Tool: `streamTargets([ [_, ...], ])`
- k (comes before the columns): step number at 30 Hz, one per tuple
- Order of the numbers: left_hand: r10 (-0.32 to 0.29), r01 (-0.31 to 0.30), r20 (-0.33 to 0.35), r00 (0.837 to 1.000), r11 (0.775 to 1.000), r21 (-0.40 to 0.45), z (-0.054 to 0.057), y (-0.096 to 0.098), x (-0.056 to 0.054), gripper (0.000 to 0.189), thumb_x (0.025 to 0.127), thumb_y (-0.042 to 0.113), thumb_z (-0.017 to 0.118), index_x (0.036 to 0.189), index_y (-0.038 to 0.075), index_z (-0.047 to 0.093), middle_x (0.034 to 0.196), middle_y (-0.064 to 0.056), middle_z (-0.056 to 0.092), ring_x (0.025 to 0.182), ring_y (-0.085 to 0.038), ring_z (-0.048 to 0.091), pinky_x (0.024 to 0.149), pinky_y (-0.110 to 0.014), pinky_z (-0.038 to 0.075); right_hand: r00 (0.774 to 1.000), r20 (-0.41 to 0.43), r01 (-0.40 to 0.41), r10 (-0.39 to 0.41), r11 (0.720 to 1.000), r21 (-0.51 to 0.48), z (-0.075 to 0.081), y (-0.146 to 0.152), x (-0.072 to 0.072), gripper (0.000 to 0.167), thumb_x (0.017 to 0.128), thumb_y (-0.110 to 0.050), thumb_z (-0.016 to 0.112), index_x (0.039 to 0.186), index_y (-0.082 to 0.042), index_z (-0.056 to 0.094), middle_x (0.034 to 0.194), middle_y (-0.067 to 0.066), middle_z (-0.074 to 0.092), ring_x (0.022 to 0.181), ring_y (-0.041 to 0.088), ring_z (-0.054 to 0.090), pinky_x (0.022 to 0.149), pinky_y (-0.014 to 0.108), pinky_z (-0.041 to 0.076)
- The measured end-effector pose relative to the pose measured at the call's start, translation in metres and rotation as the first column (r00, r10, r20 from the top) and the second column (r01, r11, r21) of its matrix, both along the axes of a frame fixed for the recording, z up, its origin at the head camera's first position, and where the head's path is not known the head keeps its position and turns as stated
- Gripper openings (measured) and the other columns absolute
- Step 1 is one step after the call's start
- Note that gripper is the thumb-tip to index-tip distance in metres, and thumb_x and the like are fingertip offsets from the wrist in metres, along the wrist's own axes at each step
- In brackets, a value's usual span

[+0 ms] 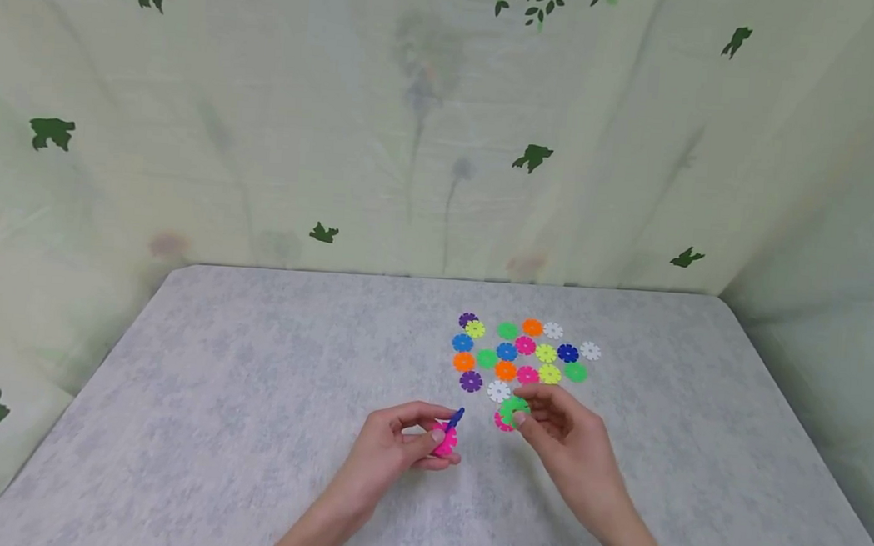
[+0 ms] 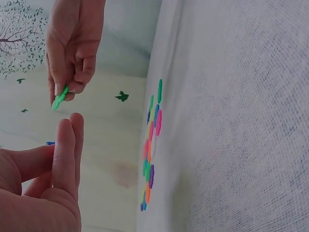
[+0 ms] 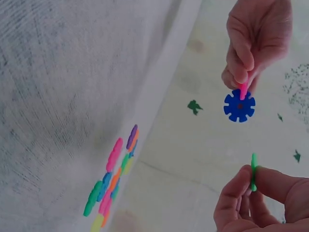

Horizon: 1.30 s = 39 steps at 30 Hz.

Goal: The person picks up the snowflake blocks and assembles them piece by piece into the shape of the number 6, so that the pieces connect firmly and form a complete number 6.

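My left hand (image 1: 394, 447) pinches a pink notched disc (image 1: 445, 446) between thumb and fingers. A dark blue notched disc (image 3: 239, 112) is slotted crosswise into its edge, as the right wrist view shows. To the right, my right hand (image 1: 580, 449) pinches a green notched disc (image 1: 511, 409) by its edge, apart from the joined pair. In the right wrist view this green disc (image 3: 254, 180) appears edge-on. In the left wrist view the fingers mostly hide the joined discs; only a bit of the blue disc (image 2: 50, 143) shows.
Several flat notched discs, such as an orange disc (image 1: 464, 361), a white disc (image 1: 498, 391) and a yellow disc (image 1: 548, 373), lie grouped on the grey table (image 1: 265, 379) beyond the hands. A patterned curtain (image 1: 265, 129) hangs behind the table and along its sides.
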<state>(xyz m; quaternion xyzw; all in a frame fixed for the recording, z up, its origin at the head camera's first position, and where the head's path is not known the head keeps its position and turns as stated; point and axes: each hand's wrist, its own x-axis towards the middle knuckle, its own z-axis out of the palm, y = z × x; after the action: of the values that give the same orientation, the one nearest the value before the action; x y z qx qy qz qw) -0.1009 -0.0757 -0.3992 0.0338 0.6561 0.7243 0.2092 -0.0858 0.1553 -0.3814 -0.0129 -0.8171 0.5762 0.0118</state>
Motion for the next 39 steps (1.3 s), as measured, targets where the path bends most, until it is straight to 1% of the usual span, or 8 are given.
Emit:
streamTargets([
  [5, -0.020, 0.020, -0.009, 1.000, 1.000, 0.018, -0.001, 0.004, 0.004, 0.025, 0.095, 0.004, 0.060, 0.118, 0.000, 0.068, 0.105, -0.017, 0.063, 0.085, -0.031, 0.072, 0.078, -0.035, 0.057, 1.000, 0.013, -0.003, 0.005, 0.995, -0.097, -0.003, -0.006, 0.002, 0.025, 0.091, -0.004, 0.070, 0.113, -0.014, 0.067, 0.103, 0.006, 0.066, 0.091, 0.032, 0.063, 0.078, 0.034, 0.057],
  [11, -0.048, 0.049, -0.022, 0.999, 0.998, 0.030, -0.001, 0.007, 0.008, 0.024, 0.094, 0.000, 0.058, 0.115, -0.002, 0.069, 0.105, -0.017, 0.063, 0.085, -0.033, 0.072, 0.078, -0.035, 0.057, 0.999, 0.042, 0.018, -0.014, 0.994, -0.103, -0.005, -0.013, 0.004, 0.024, 0.090, -0.006, 0.071, 0.113, -0.010, 0.067, 0.099, 0.005, 0.066, 0.089, 0.034, 0.065, 0.077, 0.033, 0.057],
  [17, -0.093, 0.094, -0.029, 0.995, 0.995, 0.045, -0.001, 0.008, 0.008, 0.024, 0.096, 0.003, 0.059, 0.117, -0.005, 0.067, 0.104, -0.019, 0.064, 0.087, -0.032, 0.072, 0.078, -0.036, 0.057, 0.998, 0.069, 0.010, 0.000, 0.991, -0.136, -0.007, -0.019, 0.005, 0.023, 0.089, -0.003, 0.071, 0.111, -0.011, 0.068, 0.095, 0.007, 0.067, 0.086, 0.034, 0.065, 0.075, 0.033, 0.058],
  [23, -0.119, 0.120, -0.068, 0.991, 0.993, 0.012, -0.001, 0.007, 0.007, 0.021, 0.096, 0.000, 0.059, 0.114, -0.004, 0.068, 0.107, -0.022, 0.066, 0.087, -0.034, 0.071, 0.078, -0.034, 0.057, 0.996, 0.088, -0.013, 0.026, 0.989, -0.146, -0.008, -0.022, 0.005, 0.021, 0.089, -0.001, 0.071, 0.109, -0.009, 0.069, 0.095, 0.007, 0.067, 0.084, 0.033, 0.066, 0.073, 0.030, 0.058],
  [27, -0.129, 0.127, -0.115, 0.985, 0.992, -0.028, -0.001, 0.005, 0.007, 0.018, 0.095, -0.003, 0.059, 0.108, -0.002, 0.071, 0.107, -0.022, 0.067, 0.086, -0.039, 0.071, 0.078, -0.032, 0.056, 0.994, 0.089, -0.053, 0.065, 0.990, -0.134, -0.008, -0.022, 0.005, 0.021, 0.088, -0.001, 0.071, 0.108, -0.006, 0.070, 0.099, 0.008, 0.066, 0.084, 0.030, 0.066, 0.072, 0.029, 0.057],
  [30, -0.132, 0.126, -0.134, 0.982, 0.991, -0.052, 0.000, 0.005, 0.007, 0.017, 0.094, -0.004, 0.060, 0.106, -0.001, 0.072, 0.106, -0.023, 0.067, 0.086, -0.041, 0.070, 0.078, -0.032, 0.056, 0.991, 0.093, -0.080, 0.095, 0.985, -0.153, -0.007, -0.022, 0.005, 0.021, 0.089, -0.001, 0.070, 0.110, -0.003, 0.069, 0.101, 0.009, 0.066, 0.084, 0.031, 0.066, 0.072, 0.029, 0.057],
  [34, -0.126, 0.122, -0.109, 0.986, 0.992, -0.044, 0.000, 0.005, 0.006, 0.019, 0.094, -0.003, 0.059, 0.109, 0.000, 0.070, 0.102, -0.021, 0.066, 0.086, -0.041, 0.070, 0.080, -0.032, 0.056, 0.989, 0.091, -0.094, 0.112, 0.978, -0.187, -0.009, -0.021, 0.004, 0.022, 0.090, -0.003, 0.070, 0.112, -0.002, 0.069, 0.102, 0.011, 0.066, 0.085, 0.034, 0.066, 0.074, 0.031, 0.057],
  [39, -0.117, 0.117, -0.048, 0.992, 0.993, -0.018, -0.003, 0.007, 0.005, 0.027, 0.094, -0.001, 0.058, 0.120, 0.003, 0.065, 0.096, -0.015, 0.058, 0.082, -0.038, 0.071, 0.079, -0.036, 0.057, 0.987, 0.061, -0.138, 0.151, 0.974, -0.180, -0.014, -0.017, 0.003, 0.025, 0.092, -0.007, 0.069, 0.117, -0.008, 0.069, 0.105, 0.010, 0.066, 0.090, 0.035, 0.064, 0.078, 0.036, 0.057],
])
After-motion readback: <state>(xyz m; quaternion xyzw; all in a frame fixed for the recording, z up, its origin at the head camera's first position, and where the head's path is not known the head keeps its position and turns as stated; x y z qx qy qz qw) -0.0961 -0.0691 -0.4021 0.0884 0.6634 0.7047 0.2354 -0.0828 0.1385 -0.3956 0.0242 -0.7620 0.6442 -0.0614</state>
